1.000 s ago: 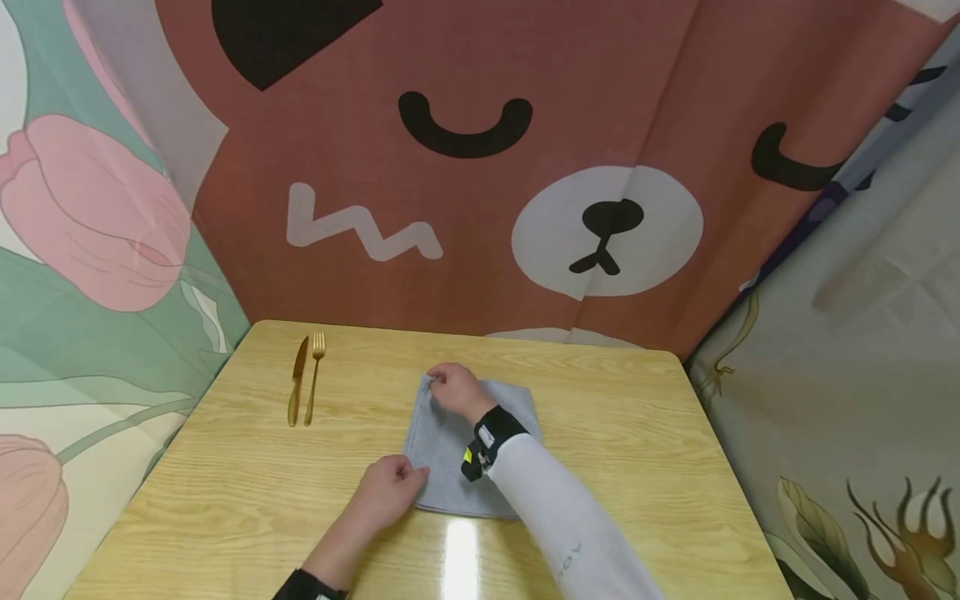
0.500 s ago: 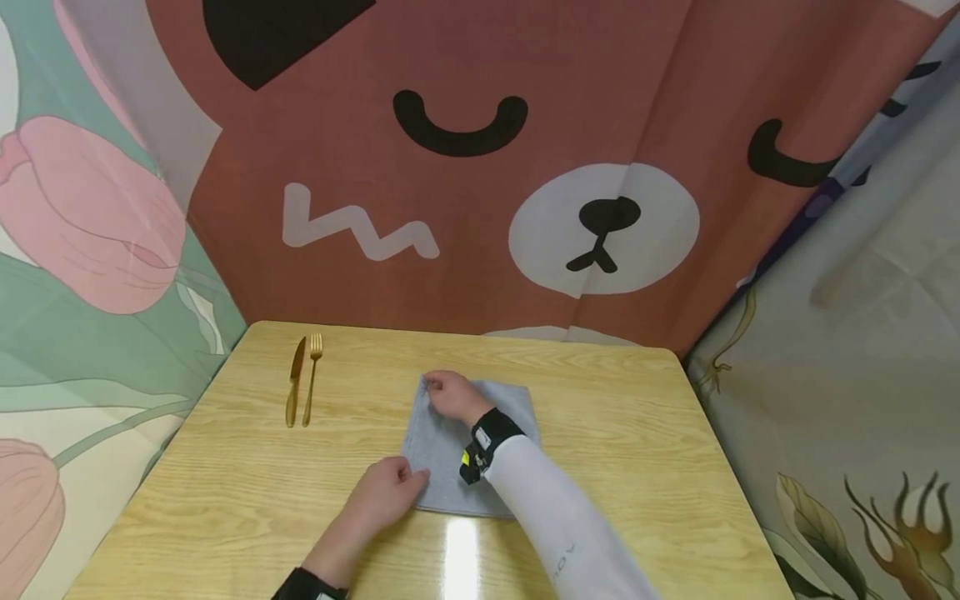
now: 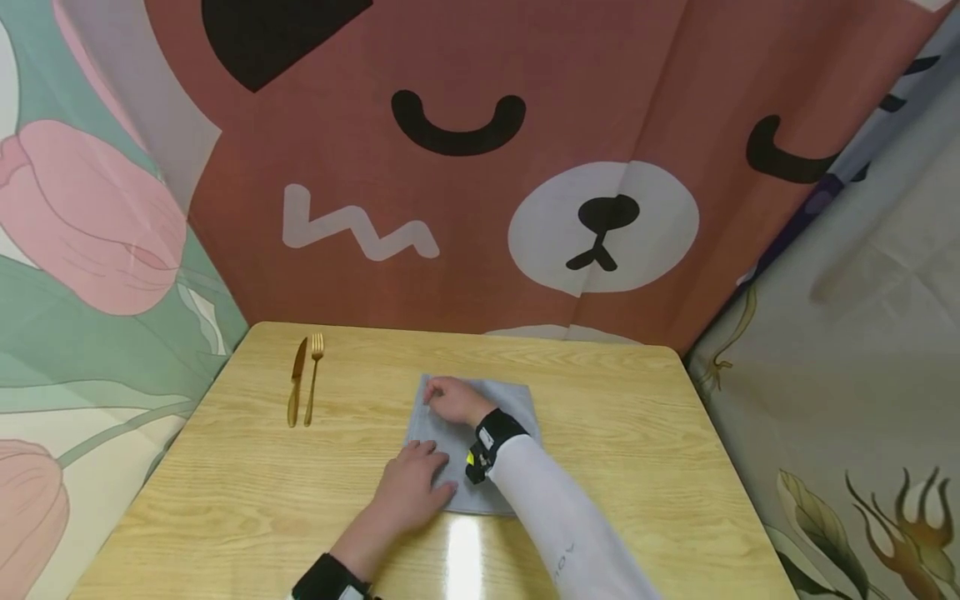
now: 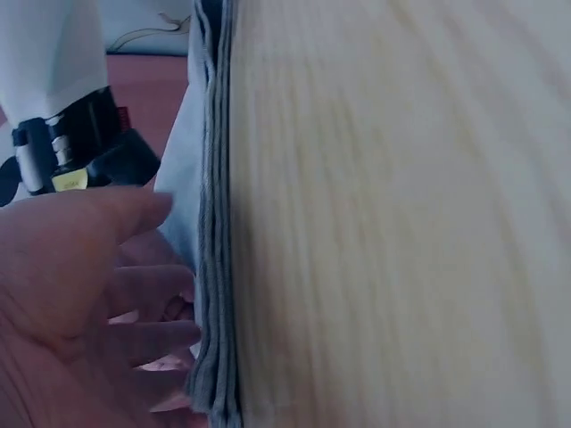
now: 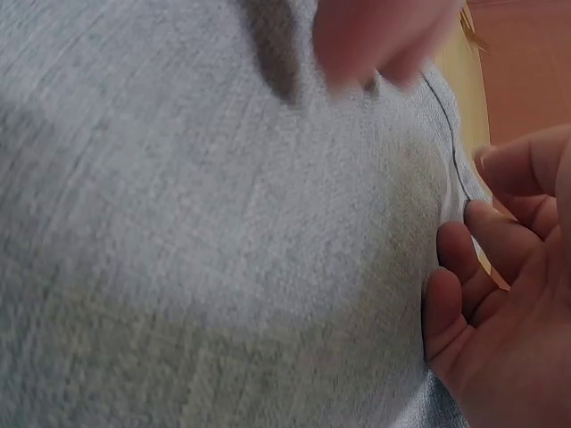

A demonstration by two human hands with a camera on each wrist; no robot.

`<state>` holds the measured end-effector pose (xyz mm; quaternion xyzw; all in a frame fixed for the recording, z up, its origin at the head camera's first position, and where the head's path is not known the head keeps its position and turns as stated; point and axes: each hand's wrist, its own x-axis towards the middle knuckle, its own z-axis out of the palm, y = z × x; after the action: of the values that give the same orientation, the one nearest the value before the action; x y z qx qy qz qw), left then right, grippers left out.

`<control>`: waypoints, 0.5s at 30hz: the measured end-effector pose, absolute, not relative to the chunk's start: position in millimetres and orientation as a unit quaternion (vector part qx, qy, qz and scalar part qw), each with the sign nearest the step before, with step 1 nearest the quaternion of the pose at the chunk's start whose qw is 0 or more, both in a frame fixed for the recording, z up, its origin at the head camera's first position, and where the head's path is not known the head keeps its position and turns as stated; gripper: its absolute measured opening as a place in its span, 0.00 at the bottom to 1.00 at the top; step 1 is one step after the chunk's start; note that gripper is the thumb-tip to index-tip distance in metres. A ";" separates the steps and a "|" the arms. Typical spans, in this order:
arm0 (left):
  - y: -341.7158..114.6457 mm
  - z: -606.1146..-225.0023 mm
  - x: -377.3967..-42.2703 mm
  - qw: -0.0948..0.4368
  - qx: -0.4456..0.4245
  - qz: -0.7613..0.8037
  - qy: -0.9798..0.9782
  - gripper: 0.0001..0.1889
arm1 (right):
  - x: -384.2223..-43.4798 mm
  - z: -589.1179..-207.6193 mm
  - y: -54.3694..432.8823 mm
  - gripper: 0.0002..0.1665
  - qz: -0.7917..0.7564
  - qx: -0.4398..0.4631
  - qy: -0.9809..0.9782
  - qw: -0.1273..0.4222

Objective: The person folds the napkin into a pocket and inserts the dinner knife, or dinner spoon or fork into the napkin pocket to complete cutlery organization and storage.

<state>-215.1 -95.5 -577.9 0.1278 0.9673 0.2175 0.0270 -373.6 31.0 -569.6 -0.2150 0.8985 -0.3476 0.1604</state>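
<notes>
A folded grey-blue cloth (image 3: 468, 496) lies on the wooden table, its stacked layers showing along one edge in the left wrist view. At its far left corner is my right hand (image 3: 457, 401), fingers curled at the cloth's edge. The right wrist view shows those fingertips (image 5: 457, 245) right at the seam, the cloth slightly bunched beside them. My left hand (image 3: 411, 487) lies over the near left part of the cloth with fingers spread. In the left wrist view its fingers (image 4: 156, 343) reach to the layered edge, thumb apart from them.
A gold knife (image 3: 296, 383) and a gold fork (image 3: 313, 381) lie side by side on the table's (image 3: 637, 467) far left. Printed curtains surround the table, including a brown bear-face curtain (image 3: 480, 208) behind it. Both wrists wear black straps.
My left hand has opened from a pinch at the cloth's left edge and moved right over it, fingers spreading. My right hand has shifted slightly nearer from the far corner.
</notes>
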 end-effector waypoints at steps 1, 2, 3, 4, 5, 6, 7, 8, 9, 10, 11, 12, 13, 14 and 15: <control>-93.7 -579.0 -215.3 0.042 0.136 0.208 0.968 0.30 | -373.7 -570.3 31.3 0.10 -0.346 -0.223 0.897 0.159; -92.2 -579.9 -215.4 0.059 0.140 0.202 0.967 0.34 | -373.7 -570.5 31.6 0.11 -0.346 -0.229 0.896 0.160; -91.1 -580.5 -215.5 0.076 0.142 0.196 0.967 0.37 | -373.3 -570.4 31.9 0.11 -0.346 -0.232 0.894 0.162; -90.2 -580.4 -215.5 0.092 0.140 0.190 0.967 0.39 | -372.5 -569.7 32.1 0.11 -0.349 -0.234 0.892 0.167; -89.3 -579.9 -215.3 0.105 0.138 0.187 0.967 0.41 | -371.6 -568.3 32.5 0.11 -0.351 -0.234 0.890 0.172; -88.5 -579.4 -215.2 0.116 0.135 0.181 0.967 0.42 | -370.7 -566.6 32.9 0.11 -0.355 -0.233 0.888 0.178; -87.7 -578.6 -215.0 0.121 0.133 0.176 0.968 0.43 | -369.9 -565.0 33.5 0.11 -0.359 -0.232 0.885 0.181; -87.0 -577.8 -215.0 0.125 0.131 0.173 0.968 0.43 | -369.5 -563.0 34.1 0.11 -0.360 -0.232 0.885 0.181; -86.2 -577.0 -215.0 0.128 0.131 0.169 0.969 0.43 | -369.3 -562.1 35.0 0.11 -0.359 -0.232 0.886 0.181; -85.3 -576.0 -215.1 0.130 0.130 0.166 0.969 0.43 | -369.2 -560.9 36.2 0.10 -0.358 -0.233 0.886 0.181; -84.5 -575.1 -215.0 0.131 0.129 0.163 0.969 0.44 | -369.6 -560.7 37.6 0.09 -0.356 -0.233 0.887 0.179; -83.9 -574.5 -214.8 0.133 0.128 0.159 0.970 0.44 | -370.3 -561.3 39.1 0.09 -0.356 -0.235 0.887 0.176; -83.5 -573.6 -214.5 0.133 0.128 0.158 0.970 0.44 | -371.7 -563.0 40.6 0.08 -0.350 -0.235 0.890 0.171; -83.1 -572.9 -214.4 0.135 0.126 0.157 0.970 0.44 | -373.3 -564.8 42.4 0.07 -0.345 -0.237 0.893 0.167; -83.1 -572.6 -214.4 0.136 0.124 0.155 0.971 0.44 | -375.4 -566.9 44.5 0.07 -0.343 -0.239 0.894 0.163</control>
<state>-214.4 -83.1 -572.6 0.1245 0.9706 0.1550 0.1359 -375.4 44.5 -566.9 -0.2387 0.8940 -0.3425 0.1628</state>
